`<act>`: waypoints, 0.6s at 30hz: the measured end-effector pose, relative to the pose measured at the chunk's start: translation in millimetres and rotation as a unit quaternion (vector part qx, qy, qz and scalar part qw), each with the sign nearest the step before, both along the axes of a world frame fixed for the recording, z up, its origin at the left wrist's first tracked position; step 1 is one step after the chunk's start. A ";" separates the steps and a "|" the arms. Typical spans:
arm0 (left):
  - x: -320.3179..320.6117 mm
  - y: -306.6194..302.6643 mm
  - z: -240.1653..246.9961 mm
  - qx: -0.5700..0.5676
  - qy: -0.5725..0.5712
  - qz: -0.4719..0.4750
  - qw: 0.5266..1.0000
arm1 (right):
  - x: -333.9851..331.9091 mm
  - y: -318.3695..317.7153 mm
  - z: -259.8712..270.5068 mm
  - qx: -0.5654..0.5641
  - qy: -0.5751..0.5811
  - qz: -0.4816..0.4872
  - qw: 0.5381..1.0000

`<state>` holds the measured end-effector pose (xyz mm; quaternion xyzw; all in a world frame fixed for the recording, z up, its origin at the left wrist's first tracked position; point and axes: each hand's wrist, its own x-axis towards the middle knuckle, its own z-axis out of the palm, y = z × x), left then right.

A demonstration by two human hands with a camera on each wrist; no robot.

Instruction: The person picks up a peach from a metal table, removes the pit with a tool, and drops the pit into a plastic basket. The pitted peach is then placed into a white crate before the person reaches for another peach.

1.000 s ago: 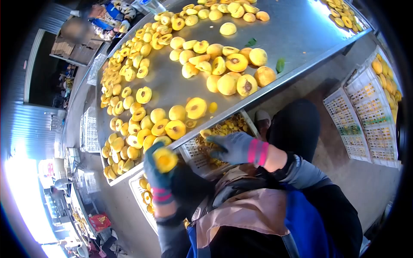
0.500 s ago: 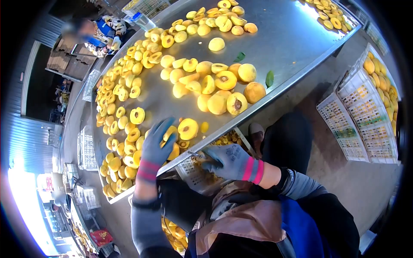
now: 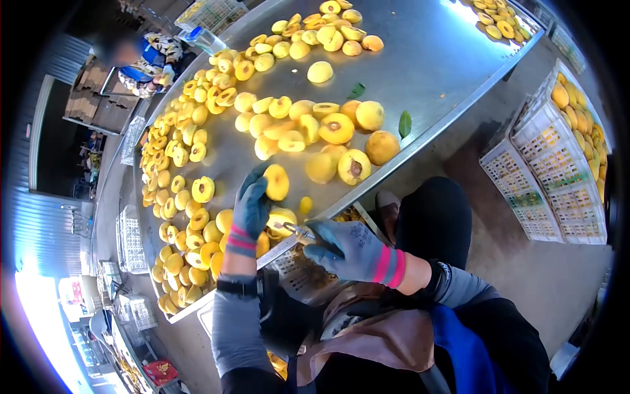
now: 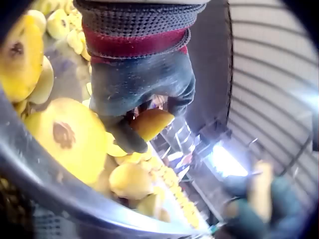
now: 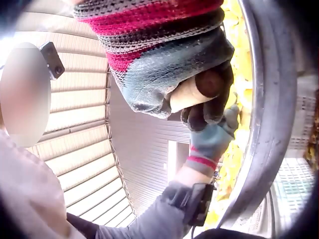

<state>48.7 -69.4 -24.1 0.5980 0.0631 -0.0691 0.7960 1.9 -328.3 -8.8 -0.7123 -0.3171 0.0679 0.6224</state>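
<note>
The gloved left hand (image 3: 252,207) pinches a yellow peach half (image 3: 277,182) above the metal table (image 3: 420,79); the left wrist view shows the fruit (image 4: 152,124) between the thumb and fingers of that hand (image 4: 142,87). The gloved right hand (image 3: 344,248) grips a tool (image 3: 300,233) by its handle, its metal tip over the table edge beside another cut half (image 3: 281,220). In the right wrist view, the fingers of the right hand (image 5: 174,74) are curled round the wooden handle (image 5: 192,93).
Many peach halves (image 3: 174,262) line the table's left side, with a cluster (image 3: 336,128) in the middle and two leaves (image 3: 405,123) near it. White crates of fruit (image 3: 545,171) stand at the right. Under the table edge is a basket (image 3: 295,269). A person (image 3: 149,62) is at the far left.
The left hand, spread over the fruit half a second ago, now holds a peach half raised off the table. The right hand keeps the tool near the edge, its tip now more visible.
</note>
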 end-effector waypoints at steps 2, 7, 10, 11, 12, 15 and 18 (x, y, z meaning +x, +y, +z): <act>-30.7 -11.9 12.1 -0.166 -0.027 0.029 0.985 | -1.0 5.7 -0.5 0.013 0.002 -0.014 1.000; -78.8 -59.1 25.9 0.371 -0.215 0.125 0.895 | -5.6 21.4 -16.6 0.012 -0.074 -0.067 0.995; -92.7 -80.3 36.7 0.081 -0.159 0.163 0.970 | -11.9 24.8 -14.9 -0.029 -0.099 -0.068 0.992; -95.5 -82.5 37.1 0.028 -0.155 0.167 0.973 | -12.9 25.9 -14.8 -0.039 -0.098 -0.066 0.992; -97.9 -83.1 33.9 -0.021 -0.139 0.183 0.973 | -13.9 26.5 -13.2 -0.039 -0.115 -0.072 0.990; -103.6 -78.6 21.8 0.236 -0.202 0.189 0.932 | -16.3 27.8 -9.3 -0.045 -0.139 -0.069 0.987; -109.0 -72.7 22.1 0.204 -0.196 0.190 0.940 | -17.3 31.3 -13.9 -0.057 -0.121 -0.036 0.990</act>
